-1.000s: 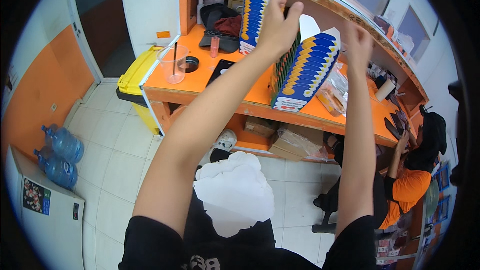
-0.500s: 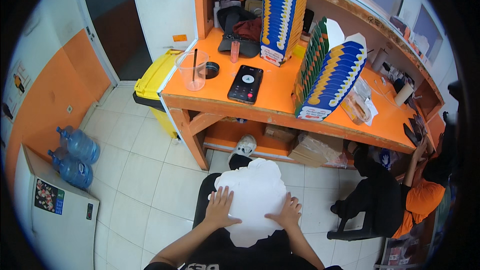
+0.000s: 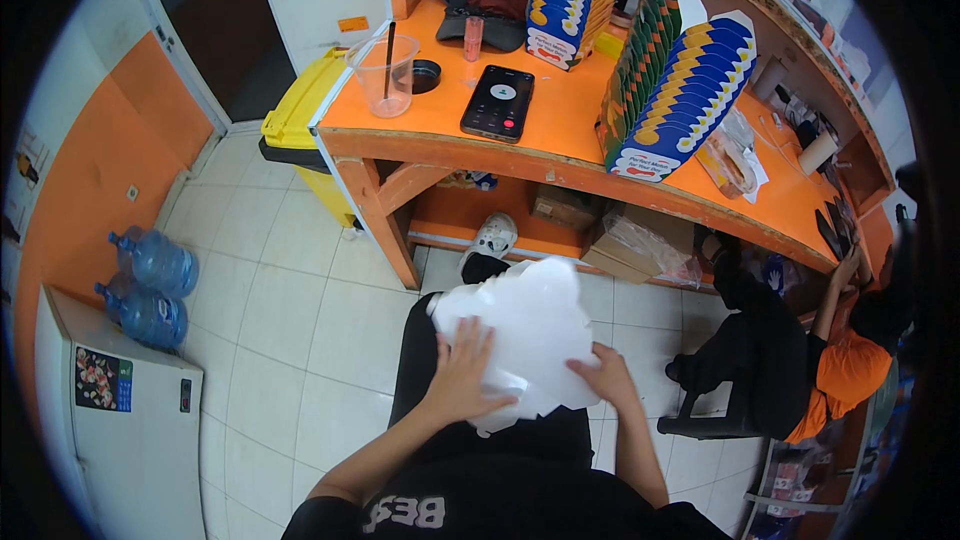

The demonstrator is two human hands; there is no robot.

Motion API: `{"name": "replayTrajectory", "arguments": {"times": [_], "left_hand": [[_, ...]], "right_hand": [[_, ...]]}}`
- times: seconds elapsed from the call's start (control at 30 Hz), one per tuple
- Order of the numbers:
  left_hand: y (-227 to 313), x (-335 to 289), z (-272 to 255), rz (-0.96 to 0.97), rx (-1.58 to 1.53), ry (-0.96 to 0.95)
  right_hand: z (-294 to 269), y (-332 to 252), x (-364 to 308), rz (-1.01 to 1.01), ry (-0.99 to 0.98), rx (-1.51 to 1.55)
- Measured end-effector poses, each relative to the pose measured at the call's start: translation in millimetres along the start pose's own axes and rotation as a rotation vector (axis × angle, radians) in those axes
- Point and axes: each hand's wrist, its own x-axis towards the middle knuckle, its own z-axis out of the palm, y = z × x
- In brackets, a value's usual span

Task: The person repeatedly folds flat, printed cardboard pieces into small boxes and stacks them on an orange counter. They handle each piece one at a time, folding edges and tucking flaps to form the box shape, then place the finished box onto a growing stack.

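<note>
On my lap sits a stack of white card blanks (image 3: 535, 335) with scalloped, uneven edges, tilted a little. My left hand (image 3: 462, 372) lies on its upper face near the left side, fingers stretched and apart. At the right edge, my right hand (image 3: 608, 380) grips the stack, with the thumb on top; the undersides of its fingers are hidden. Ahead on the orange counter (image 3: 560, 135) stand nested stacks of folded food boxes: a blue and yellow stack (image 3: 690, 100), a green stack (image 3: 645, 65) beside it, and a taller blue stack (image 3: 565, 5) behind.
A phone (image 3: 497, 103), a plastic cup with a straw (image 3: 385, 80) and a black cap (image 3: 485, 20) rest on the counter. A yellow bin (image 3: 305, 110) stands at its left end. Water jugs (image 3: 155, 285) are on the floor. A seated person in orange (image 3: 850, 375) is at right.
The card stack has turned and tilted on my lap. My left hand has slid inward over its face, and my right hand has shifted up along the right edge. The view has tipped downward.
</note>
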Motion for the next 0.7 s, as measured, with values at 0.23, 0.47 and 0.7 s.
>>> {"name": "replayTrajectory", "arguments": {"times": [0.23,0.47,0.7], "left_hand": [[45.9,-7.6,-61.6,0.315,-0.295,0.193],[49.9,-9.6,-83.1,0.235,-0.903,0.194],[55.3,-19.6,-99.3,0.255,-0.860,0.238]], "right_hand": [[-44.9,-58.3,-21.2,-0.055,-0.269,1.207],[-27.2,-121.8,-52.2,-0.968,0.253,-0.062],[-29.3,-122.8,-50.9,-0.908,-0.105,0.193]]}}
